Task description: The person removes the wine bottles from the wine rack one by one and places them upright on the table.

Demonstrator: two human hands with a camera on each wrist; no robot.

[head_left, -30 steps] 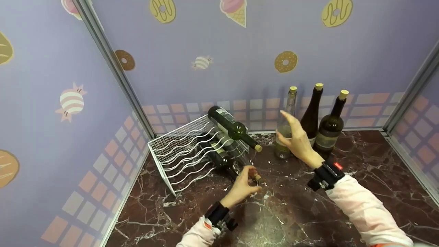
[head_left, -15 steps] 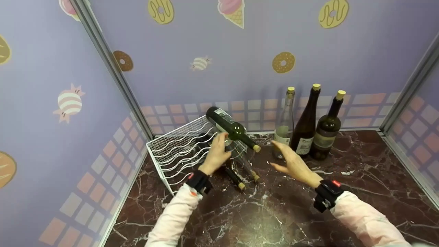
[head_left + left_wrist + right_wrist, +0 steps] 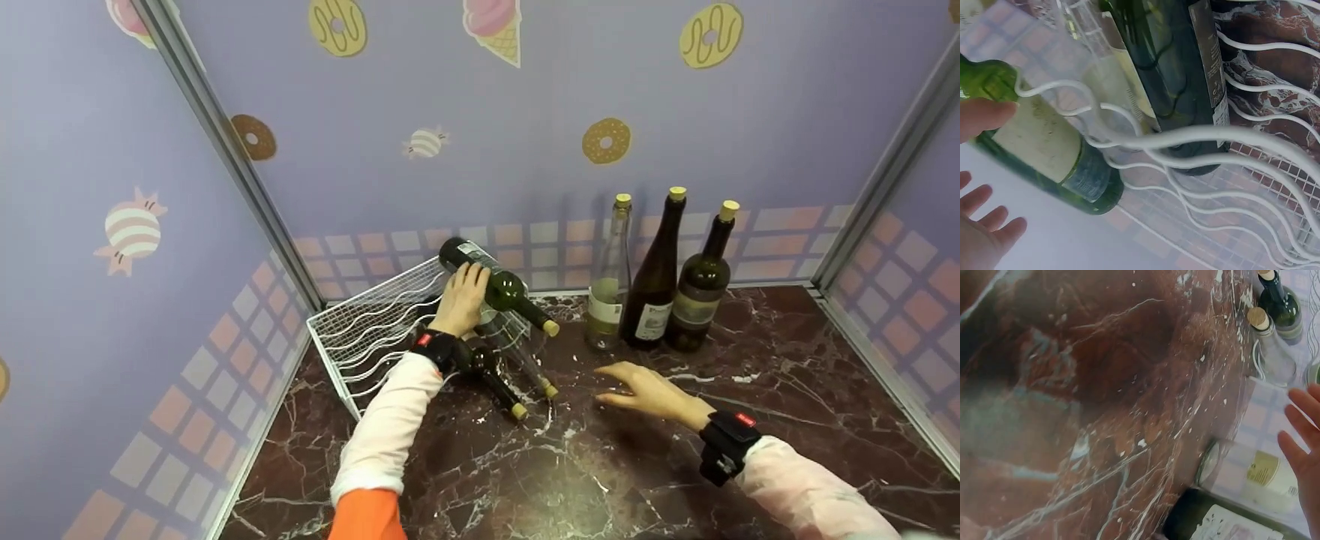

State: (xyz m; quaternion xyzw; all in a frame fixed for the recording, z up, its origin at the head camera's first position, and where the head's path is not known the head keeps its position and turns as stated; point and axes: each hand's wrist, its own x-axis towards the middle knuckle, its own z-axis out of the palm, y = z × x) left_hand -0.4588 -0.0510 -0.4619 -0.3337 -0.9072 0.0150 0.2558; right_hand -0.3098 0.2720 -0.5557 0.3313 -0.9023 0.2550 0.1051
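The left hand point(image 3: 461, 300), fingers wide, is at a green glass bottle point(image 3: 508, 291) on the wavy wire rack point(image 3: 1202, 135) cradling corked bottles point(image 3: 499, 381); the right hand's point(image 3: 651, 393) fingers are parted.

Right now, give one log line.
left hand: spread around green bottle on rack, touch unclear | right hand: empty, above table | three bottles: upright near wall

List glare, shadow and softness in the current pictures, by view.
Head: pale glare on the marble tabletop, small highlights on the topmost green bottle, faint shadows on the wall; left wrist: hazy, nearest white wires soft; right wrist: tabletop blurred at left.
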